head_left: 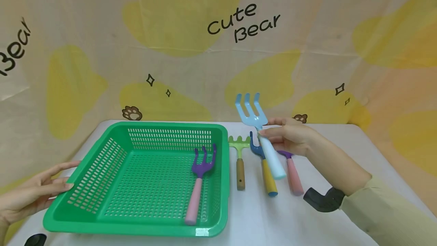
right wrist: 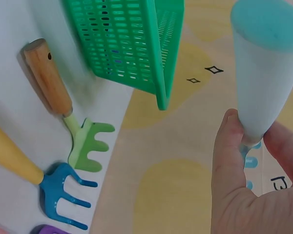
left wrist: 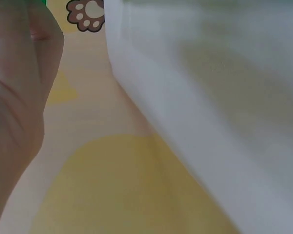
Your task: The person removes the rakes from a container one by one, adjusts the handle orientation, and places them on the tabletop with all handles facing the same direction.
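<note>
My right hand pinches a light blue hand fork at the neck, just below its tines. The fork is raised above the table, tines up and tilted left; in the right wrist view its handle end is close to the camera. My left hand holds the left rim of a green plastic basket, thumb on the rim; its other fingers are partly hidden behind the side wall. Inside the basket, at the right, lies a purple hand fork with a pink handle.
Right of the basket lie a small green rake with a wooden handle, a blue fork with a yellow handle, and a purple tool with a pink handle, partly hidden. A patterned cloth hangs behind the white table.
</note>
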